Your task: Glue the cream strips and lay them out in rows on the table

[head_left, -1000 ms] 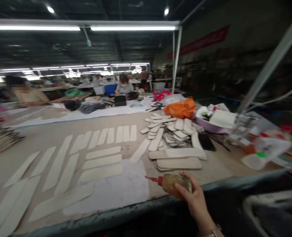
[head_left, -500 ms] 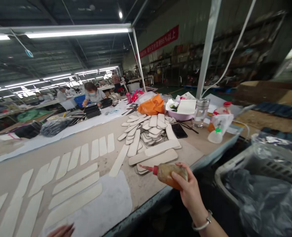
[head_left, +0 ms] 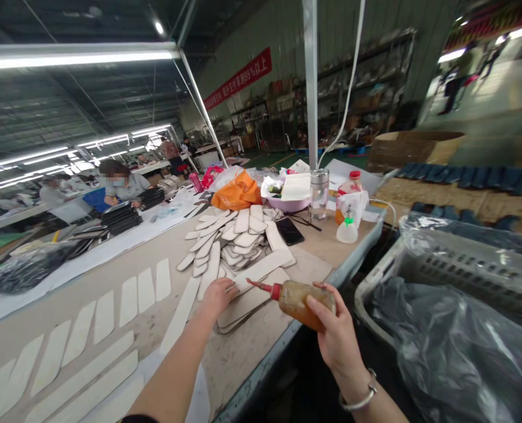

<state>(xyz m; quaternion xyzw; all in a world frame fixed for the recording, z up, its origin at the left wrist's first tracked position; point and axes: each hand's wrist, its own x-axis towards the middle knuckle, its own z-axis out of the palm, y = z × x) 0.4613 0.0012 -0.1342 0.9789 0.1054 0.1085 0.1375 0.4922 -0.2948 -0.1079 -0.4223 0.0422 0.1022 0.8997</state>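
My right hand (head_left: 337,335) is wrapped round a squeeze bottle (head_left: 303,301) of brownish glue with a red nozzle pointing left, held over the table's near edge. My left hand (head_left: 217,295) reaches across the table and rests on a stack of long cream strips (head_left: 254,288), fingers curled at the strips' left end; whether it grips one I cannot tell. Behind the stack lies a loose heap of shorter cream pieces (head_left: 232,238). More cream strips (head_left: 124,302) lie spread in rows on the worktable (head_left: 243,352) to the left.
A black phone (head_left: 290,231), glass jar (head_left: 319,192), small bottles (head_left: 348,226), pink bowl (head_left: 287,202) and orange bag (head_left: 237,191) crowd the table's far end. A plastic crate lined with a dark bag (head_left: 455,317) stands to the right. Other people work at tables behind.
The view has swung right. My left hand has come forward from the bottom edge onto the stack of long strips. My right hand keeps holding the glue bottle.
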